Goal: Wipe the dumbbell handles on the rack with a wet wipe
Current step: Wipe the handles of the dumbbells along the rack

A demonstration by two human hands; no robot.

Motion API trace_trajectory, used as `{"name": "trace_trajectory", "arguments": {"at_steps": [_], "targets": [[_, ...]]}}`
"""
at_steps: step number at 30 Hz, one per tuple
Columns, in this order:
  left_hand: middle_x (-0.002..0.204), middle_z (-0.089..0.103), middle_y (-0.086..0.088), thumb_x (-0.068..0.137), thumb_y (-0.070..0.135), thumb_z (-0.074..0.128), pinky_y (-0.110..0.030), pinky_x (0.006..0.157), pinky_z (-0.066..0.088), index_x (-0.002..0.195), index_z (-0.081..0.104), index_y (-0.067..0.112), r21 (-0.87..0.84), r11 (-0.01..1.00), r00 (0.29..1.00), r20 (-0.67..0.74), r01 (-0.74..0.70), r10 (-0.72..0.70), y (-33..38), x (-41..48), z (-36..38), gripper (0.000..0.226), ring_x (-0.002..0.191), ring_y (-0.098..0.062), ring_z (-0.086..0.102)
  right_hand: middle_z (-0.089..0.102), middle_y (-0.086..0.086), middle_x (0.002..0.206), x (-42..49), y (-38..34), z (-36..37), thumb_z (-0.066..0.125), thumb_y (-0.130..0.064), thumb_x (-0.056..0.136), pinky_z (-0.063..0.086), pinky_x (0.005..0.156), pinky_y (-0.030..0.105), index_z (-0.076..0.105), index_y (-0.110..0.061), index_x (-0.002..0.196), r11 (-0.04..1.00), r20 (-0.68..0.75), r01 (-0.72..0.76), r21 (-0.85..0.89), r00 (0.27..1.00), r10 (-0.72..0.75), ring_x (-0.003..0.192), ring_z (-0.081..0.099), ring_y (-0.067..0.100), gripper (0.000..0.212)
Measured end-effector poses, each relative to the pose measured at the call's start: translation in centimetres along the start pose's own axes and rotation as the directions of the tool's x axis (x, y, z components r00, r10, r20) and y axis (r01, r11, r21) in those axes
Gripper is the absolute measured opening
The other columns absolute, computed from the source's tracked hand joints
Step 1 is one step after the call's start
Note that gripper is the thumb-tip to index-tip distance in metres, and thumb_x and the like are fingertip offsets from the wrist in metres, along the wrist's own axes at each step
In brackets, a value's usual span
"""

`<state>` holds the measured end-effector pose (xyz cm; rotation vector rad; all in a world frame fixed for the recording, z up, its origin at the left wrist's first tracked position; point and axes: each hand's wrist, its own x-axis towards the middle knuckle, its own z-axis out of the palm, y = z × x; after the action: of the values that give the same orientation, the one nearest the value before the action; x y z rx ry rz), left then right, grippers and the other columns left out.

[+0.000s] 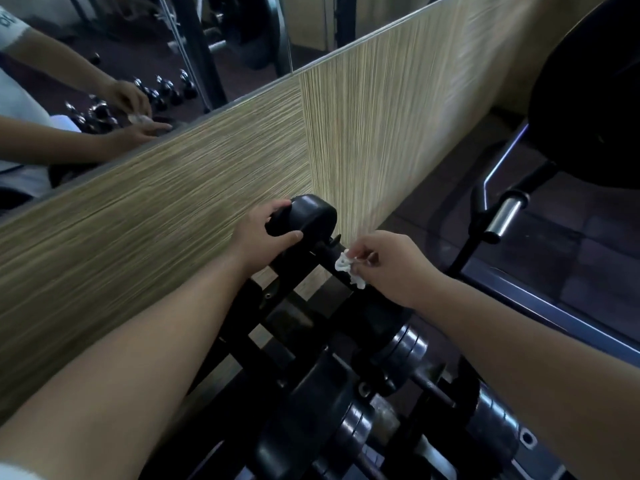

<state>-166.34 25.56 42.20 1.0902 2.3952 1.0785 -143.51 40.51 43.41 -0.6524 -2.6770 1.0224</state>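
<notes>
I had my left hand [263,237] curled round the black head [313,216] of the top dumbbell, fingers over it and thumb across its face, gripping it so the weight could not roll on the rack [277,308]. My right hand [391,268] pinched a crumpled white wet wipe [348,268] between thumb and fingertips, and the wipe touched the dumbbell's handle [327,249] just beside that head. To do this stroke well, I judged I should fold the wipe round the bar rather than dab with its edge, draw it the full length to the far head, then turn the dumbbell with the left hand to reach the underside. The handle looked dark and thin, largely hidden by the wipe and my fingers, and its finish was too dim to read. The wipe was bunched small, so I reckoned it offered little clean surface for the other dumbbells [398,348] lower on the rack.
</notes>
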Motion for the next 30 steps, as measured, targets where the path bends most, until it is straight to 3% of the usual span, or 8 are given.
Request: {"name": "trace_trajectory", "arguments": {"at_steps": [4,8,13,19,25,30], "targets": [[0.125,0.065,0.008,0.074,0.03,0.092,-0.049,0.104,0.054,0.123,0.065,0.05,-0.161,0.986,0.998,-0.021,0.049,-0.053,-0.6,0.7,0.0,0.059,0.117,-0.018,0.063,0.06,-0.013,0.092,1.3,0.0,1.1,0.067,-0.016,0.091,0.055,0.078,0.028,0.073,-0.024,0.1,1.0,0.021,0.009,-0.022,1.0,-0.008,0.084,0.06,0.005,0.013],[0.125,0.062,0.006,0.078,0.028,0.09,-0.042,0.1,0.054,0.132,0.064,0.04,-0.144,0.99,1.0,-0.026,0.004,-0.008,-1.0,1.0,0.3,0.061,0.114,-0.016,0.062,0.061,-0.002,0.094,3.7,0.0,2.5,0.066,-0.014,0.087,0.055,0.079,0.041,0.068,-0.021,0.099,0.996,-0.062,0.023,-0.081,0.998,-0.028,0.086,0.06,0.016,0.013],[0.122,0.062,0.009,0.077,0.035,0.09,-0.04,0.095,0.056,0.129,0.063,0.042,-0.124,0.992,1.0,-0.011,-0.015,0.014,-1.2,1.3,0.0,0.059,0.111,-0.015,0.063,0.058,0.0,0.098,7.6,0.3,3.5,0.064,-0.016,0.092,0.057,0.079,0.036,0.074,-0.023,0.09,0.981,-0.016,-0.082,-0.174,0.997,0.08,0.088,0.063,0.021,0.013],[0.122,0.063,0.008,0.075,0.036,0.091,-0.04,0.097,0.056,0.128,0.065,0.04,-0.114,0.993,1.0,-0.018,-0.019,0.017,-1.2,1.5,-0.1,0.059,0.11,-0.015,0.063,0.068,-0.008,0.098,9.9,-0.1,3.8,0.077,-0.021,0.086,0.059,0.085,0.033,0.078,-0.027,0.091,0.971,0.156,-0.046,-0.234,0.984,0.084,0.089,0.067,0.014,0.008],[0.124,0.064,0.005,0.074,0.039,0.091,-0.04,0.098,0.054,0.127,0.065,0.04,-0.116,0.993,1.0,-0.008,-0.003,0.002,-1.4,1.6,-0.2,0.06,0.111,-0.016,0.062,0.073,-0.01,0.089,9.3,0.9,1.4,0.08,-0.016,0.077,0.059,0.082,0.033,0.077,-0.031,0.08,0.919,0.417,0.061,-0.389,0.901,0.117,0.083,0.069,0.011,0.016],[0.117,0.063,0.006,0.073,0.036,0.092,-0.032,0.092,0.052,0.127,0.066,0.037,-0.112,0.994,1.0,-0.018,-0.008,0.006,-1.4,1.8,-0.2,0.06,0.105,-0.014,0.063,0.071,-0.012,0.087,9.3,1.2,1.1,0.077,-0.012,0.08,0.058,0.084,0.032,0.077,-0.026,0.082,0.943,0.414,0.062,-0.327,0.907,0.084,0.085,0.068,0.011,0.014]]}}
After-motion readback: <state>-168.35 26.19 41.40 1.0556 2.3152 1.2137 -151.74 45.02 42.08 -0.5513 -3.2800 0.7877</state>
